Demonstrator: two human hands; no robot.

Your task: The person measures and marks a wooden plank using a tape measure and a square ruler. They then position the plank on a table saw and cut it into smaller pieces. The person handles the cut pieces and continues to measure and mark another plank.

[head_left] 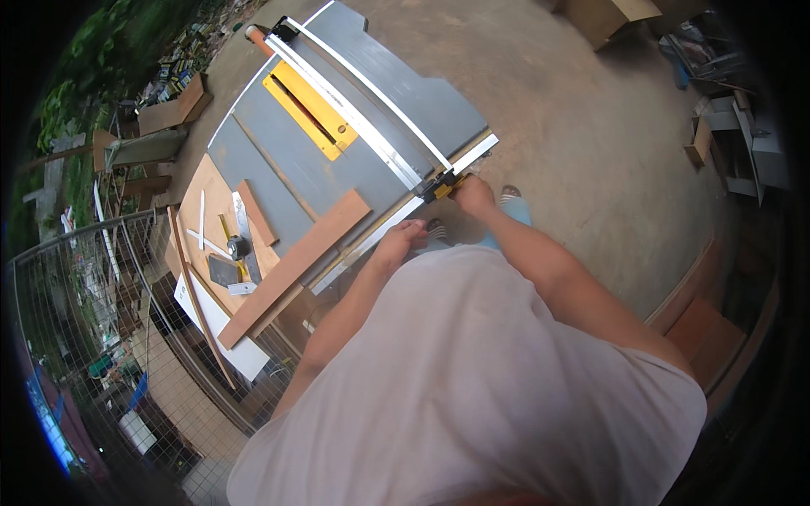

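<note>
Ahead of me stands a table saw with a grey top [268, 139] and a yellow insert plate [336, 142] around its slot. A long rip fence with pale metal edges [342, 103] crosses the top and meets the silver front rail [369, 244] at a black and yellow lock [440, 187]. My right hand [475, 196] is closed at this lock, its fingertips partly hidden. Just below the rail, my left hand [402, 242] has curled fingers; whatever they hold, if anything, is hidden. A reddish-brown board [295, 266] lies by the near left edge, left of that hand.
On a wooden panel [211, 187] at the left lie a tape measure [237, 247], a metal square [245, 223] and a short wood strip [256, 212]. A wire-mesh fence [76, 295] borders the left. Cardboard boxes [603, 18] and brown boards [704, 333] sit on the right.
</note>
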